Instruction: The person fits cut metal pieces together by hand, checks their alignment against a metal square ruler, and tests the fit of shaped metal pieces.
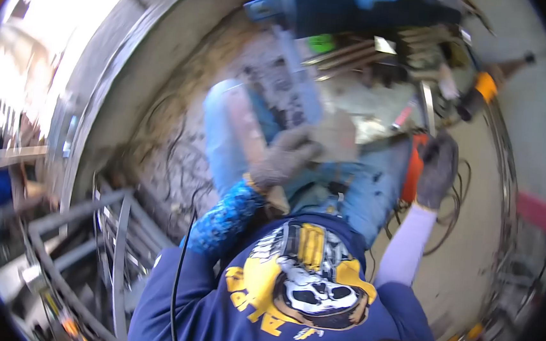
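Note:
My left hand (287,159), in a grey glove, is closed with its fingertips at the edge of a flat grey plate (338,137) above my lap. A long pale strip (245,117) lies along my left thigh and seems to pass under this hand. My right hand (438,171), also gloved, is curled beside my right thigh. An orange-red piece (412,172) shows at its left side, and a shiny metal bar (427,106) reaches close to its knuckles. Blur hides what its fingers hold.
A power tool with a yellow band (485,88) lies at upper right, near several metal rods (346,57) and a pink marker-like stick (404,115). Cables (460,198) coil on the floor at right. A grey metal frame (119,248) stands at left, below a concrete ledge (127,63).

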